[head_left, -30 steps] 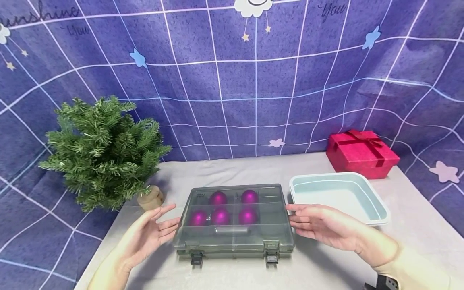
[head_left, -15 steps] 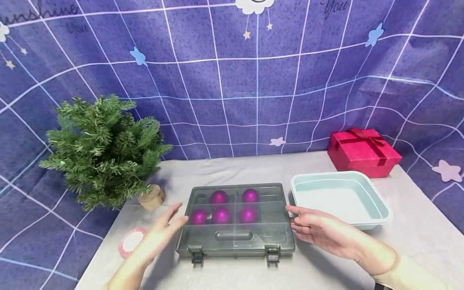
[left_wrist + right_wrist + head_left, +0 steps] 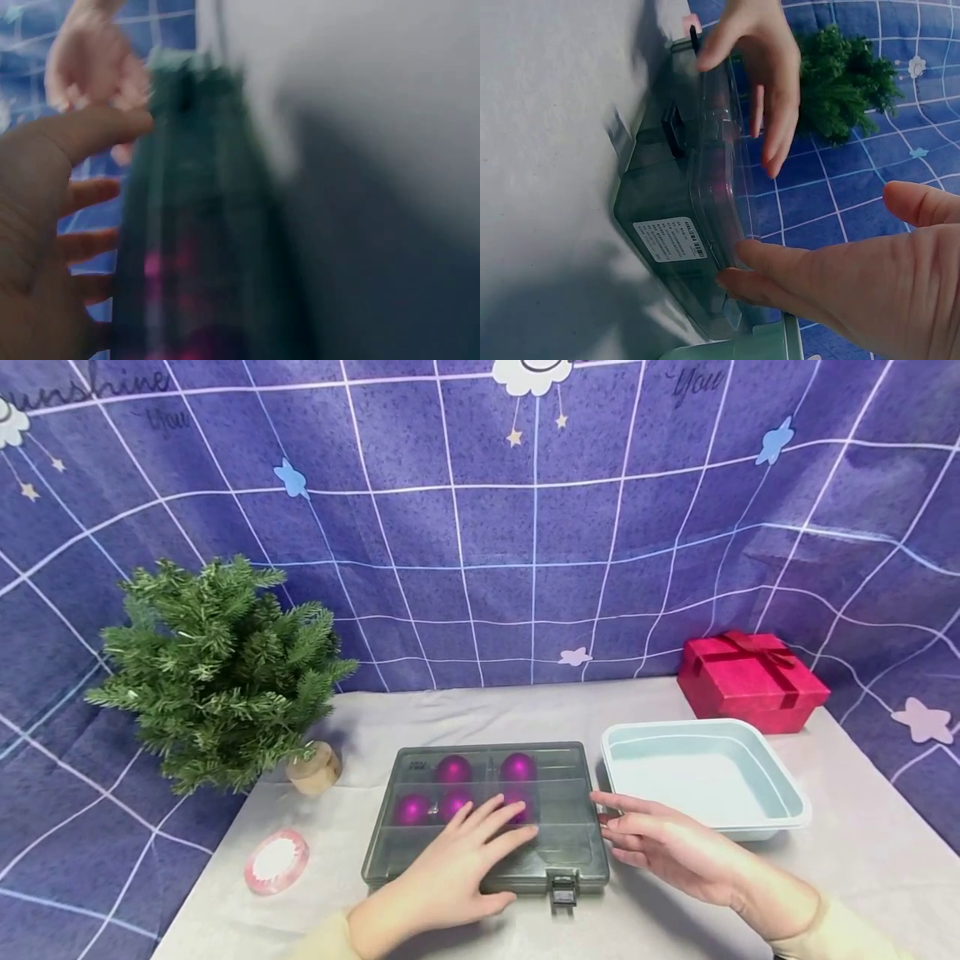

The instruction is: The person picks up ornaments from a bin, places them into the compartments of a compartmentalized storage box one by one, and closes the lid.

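Note:
A translucent grey-green plastic case [image 3: 566,852] lies with its lid down at the middle of the table. Through the lid show several shiny magenta balls [image 3: 453,769]. My left hand [image 3: 450,877] is spread over the front middle of the lid, fingers extended, covering one front latch; the other latch [image 3: 562,891] shows at the right. The right wrist view has this hand above the lid's surface. My right hand [image 3: 675,852] stays at the case's right side, its extended fingertips at the lid edge, above a white label [image 3: 669,240] on the side wall.
A pale blue tray [image 3: 783,785] stands just right of the case, with a red gift box [image 3: 750,681] behind it. On the left are a small artificial fir tree [image 3: 225,668] with a wooden base [image 3: 313,768] and a pink ribbon roll [image 3: 276,862]. A patterned curtain [image 3: 495,560] hangs behind.
My left hand has left the case's left side and moved right, over the lid. The ribbon roll has come into view. My right hand has hardly moved, and the case stays in place.

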`<state>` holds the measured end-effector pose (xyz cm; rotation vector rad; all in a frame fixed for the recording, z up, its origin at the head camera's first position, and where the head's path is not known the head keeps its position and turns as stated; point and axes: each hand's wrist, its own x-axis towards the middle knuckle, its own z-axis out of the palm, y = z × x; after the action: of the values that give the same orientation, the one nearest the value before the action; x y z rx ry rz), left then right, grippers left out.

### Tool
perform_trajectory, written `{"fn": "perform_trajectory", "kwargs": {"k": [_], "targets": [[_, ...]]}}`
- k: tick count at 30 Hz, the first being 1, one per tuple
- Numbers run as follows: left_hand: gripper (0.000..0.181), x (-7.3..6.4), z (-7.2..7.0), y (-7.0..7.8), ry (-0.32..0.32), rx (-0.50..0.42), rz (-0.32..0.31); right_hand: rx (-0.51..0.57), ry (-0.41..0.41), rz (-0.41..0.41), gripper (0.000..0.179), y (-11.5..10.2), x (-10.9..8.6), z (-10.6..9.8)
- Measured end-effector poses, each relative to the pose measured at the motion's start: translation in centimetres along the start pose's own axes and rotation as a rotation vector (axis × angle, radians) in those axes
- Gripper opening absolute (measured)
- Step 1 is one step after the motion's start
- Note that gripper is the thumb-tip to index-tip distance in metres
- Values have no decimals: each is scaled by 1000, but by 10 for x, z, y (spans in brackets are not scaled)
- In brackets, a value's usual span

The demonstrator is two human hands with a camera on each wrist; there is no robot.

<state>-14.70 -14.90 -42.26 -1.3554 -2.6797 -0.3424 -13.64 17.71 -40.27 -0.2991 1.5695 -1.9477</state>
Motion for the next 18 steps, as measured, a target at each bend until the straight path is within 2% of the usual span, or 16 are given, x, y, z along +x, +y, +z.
{"fn": "perform_trajectory", "kwargs": {"k": [2,6,13,15,18], "targets": [[83,2,9,1,-7,22,24,-5,4,-3,73,1,0,1],[88,2,21,0,17,75,58,-14,1,-17,74,2,0,2],[91,0,26,0,23,153,71,-49,-8,-40,72,2,-1,5],[89,0,26,0,18,161,70,-96,2,-39,71,0,-2,5],[87,0,25,1,4,161,74,-249,21,-64,67,-6,-6,6]]}}
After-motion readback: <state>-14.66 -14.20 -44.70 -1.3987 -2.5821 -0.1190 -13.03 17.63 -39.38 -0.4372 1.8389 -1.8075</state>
